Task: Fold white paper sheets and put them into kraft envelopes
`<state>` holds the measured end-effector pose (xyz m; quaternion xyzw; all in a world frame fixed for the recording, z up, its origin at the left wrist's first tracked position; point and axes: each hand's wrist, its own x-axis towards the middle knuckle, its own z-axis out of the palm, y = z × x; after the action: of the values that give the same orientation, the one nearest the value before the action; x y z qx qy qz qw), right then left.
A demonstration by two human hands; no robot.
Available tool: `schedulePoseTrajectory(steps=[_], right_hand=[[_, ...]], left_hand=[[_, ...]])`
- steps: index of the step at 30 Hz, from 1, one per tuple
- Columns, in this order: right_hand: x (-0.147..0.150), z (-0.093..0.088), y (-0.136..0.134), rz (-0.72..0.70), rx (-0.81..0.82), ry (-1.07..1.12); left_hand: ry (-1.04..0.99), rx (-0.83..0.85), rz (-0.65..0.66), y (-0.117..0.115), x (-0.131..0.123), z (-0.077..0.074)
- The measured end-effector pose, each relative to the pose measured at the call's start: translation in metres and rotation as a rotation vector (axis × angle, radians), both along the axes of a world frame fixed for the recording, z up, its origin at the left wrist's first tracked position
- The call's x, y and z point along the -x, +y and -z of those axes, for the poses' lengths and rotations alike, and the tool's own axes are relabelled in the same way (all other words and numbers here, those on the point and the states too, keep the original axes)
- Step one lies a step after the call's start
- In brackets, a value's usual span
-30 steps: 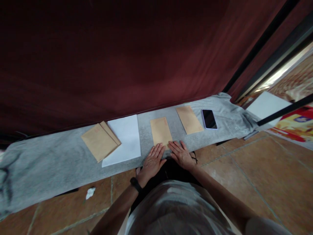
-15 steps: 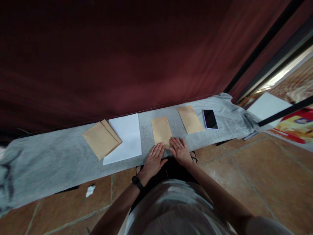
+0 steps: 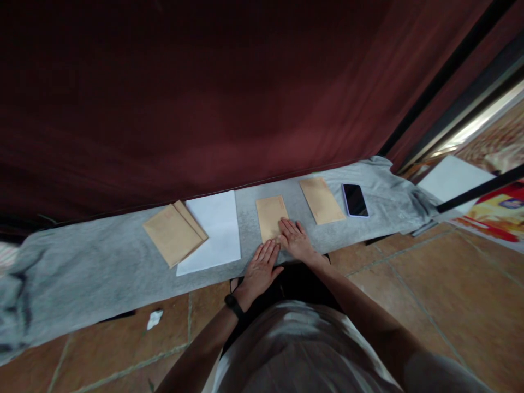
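Observation:
In front of me a brown paper envelope (image 3: pixel 270 214) lies flat on a bench covered with grey cloth (image 3: pixel 102 267). My left hand (image 3: pixel 262 268), with a dark band on its wrist, rests its outstretched fingers on the envelope's near left corner. Flat on the near right part of the same envelope is my right hand (image 3: pixel 297 240), fingers extended. Both palms hide the near edge of the paper. A second brown envelope (image 3: pixel 322 200) lies to the right, apart from my hands. On the left, overlapping brown envelopes (image 3: pixel 174 234) partly cover white paper sheets (image 3: pixel 219 232).
A phone (image 3: pixel 355 200) with a pale case lies toward the bench's right end. Behind the bench hangs a dark red curtain (image 3: pixel 229 98). A black pole (image 3: pixel 475 195) and a red and yellow package (image 3: pixel 501 210) stand at right. Crumpled white paper (image 3: pixel 154 319) is on the tiled floor.
My right hand has slid farther up onto the envelope, away from its near edge. My left hand stays at the near left corner. The view has shifted slightly.

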<state>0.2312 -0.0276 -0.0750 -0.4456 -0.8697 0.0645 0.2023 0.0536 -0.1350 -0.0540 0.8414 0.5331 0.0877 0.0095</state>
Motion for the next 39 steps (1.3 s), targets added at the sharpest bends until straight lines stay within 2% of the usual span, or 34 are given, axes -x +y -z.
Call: schedulePoseTrajectory(steps=[6, 16, 20, 26, 29, 33, 39], right_hand=[[0.009, 0.002, 0.028, 0.047, 0.015, -0.046], [0.023, -0.009, 0.060, 0.115, 0.119, -0.097], [0.034, -0.009, 0.057, 0.127, 0.085, -0.087], [0.053, -0.008, 0.043, -0.086, 0.052, -0.131], [0.056, -0.007, 0.042, -0.123, 0.048, -0.135], [0.050, -0.006, 0.043, -0.092, 0.056, -0.118], [0.032, 0.001, 0.038, 0.067, 0.052, -0.074]], left_hand=[[0.001, -0.003, 0.000, -0.001, 0.001, 0.001], [0.052, -0.015, -0.010, -0.002, 0.001, -0.001], [0.061, -0.016, -0.007, -0.001, 0.001, -0.002], [0.081, -0.022, -0.006, -0.002, 0.000, -0.002], [0.090, -0.016, -0.006, -0.002, -0.001, -0.003], [0.107, 0.005, -0.002, -0.002, -0.002, -0.005], [0.135, 0.046, 0.015, -0.001, -0.002, -0.005]])
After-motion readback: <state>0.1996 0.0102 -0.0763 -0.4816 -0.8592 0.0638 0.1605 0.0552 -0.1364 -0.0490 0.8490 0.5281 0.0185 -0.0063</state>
